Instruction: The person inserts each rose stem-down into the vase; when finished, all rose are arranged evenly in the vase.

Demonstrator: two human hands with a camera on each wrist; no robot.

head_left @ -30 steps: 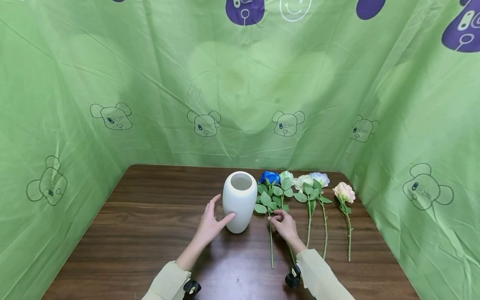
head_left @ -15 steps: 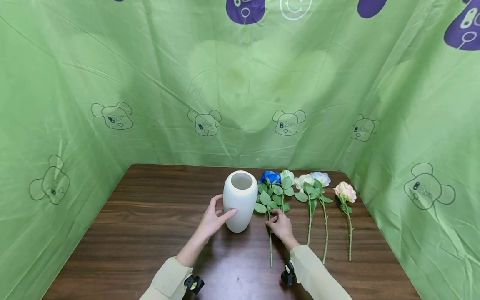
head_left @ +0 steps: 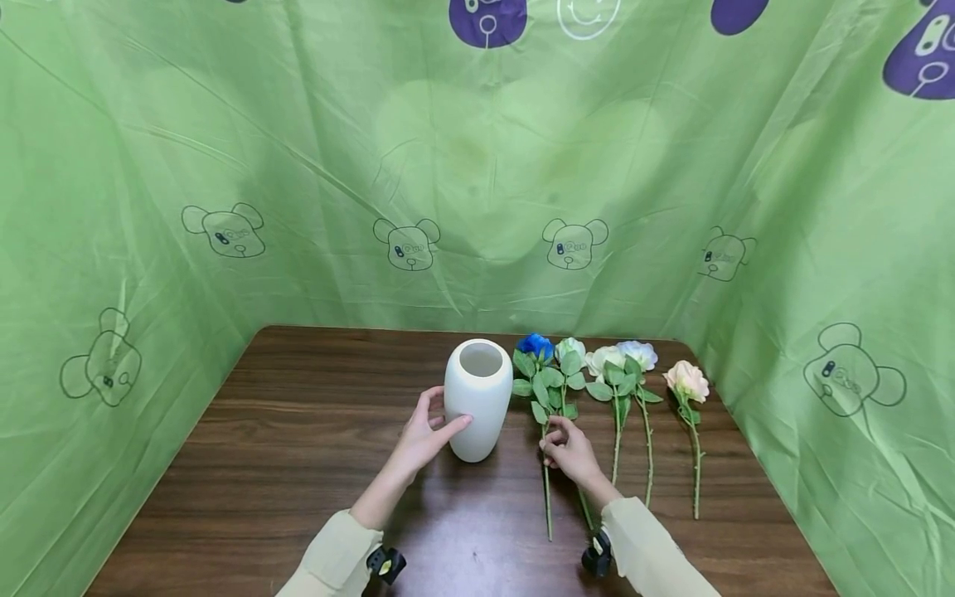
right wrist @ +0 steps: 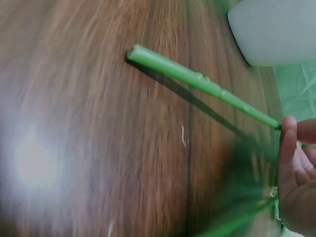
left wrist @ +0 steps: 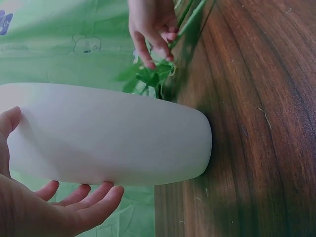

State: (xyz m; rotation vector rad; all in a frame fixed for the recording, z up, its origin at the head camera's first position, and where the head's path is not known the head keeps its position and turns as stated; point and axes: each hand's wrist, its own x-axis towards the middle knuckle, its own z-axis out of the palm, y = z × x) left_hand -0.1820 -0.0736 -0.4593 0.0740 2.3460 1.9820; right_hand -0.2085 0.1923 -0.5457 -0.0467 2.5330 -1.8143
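Your left hand (head_left: pixel 420 439) grips the left side of the white vase (head_left: pixel 479 408), upright at mid-table. Your right hand (head_left: pixel 573 452) pinches the stem of the blue rose (head_left: pixel 535 347), just right of the vase; a pink rose (head_left: pixel 686 381) lies farthest right.

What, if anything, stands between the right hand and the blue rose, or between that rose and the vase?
Nothing visible: the right hand pinches the stem of the rose, and no other object lies between the rose and the vase, whose mouth is uncovered.
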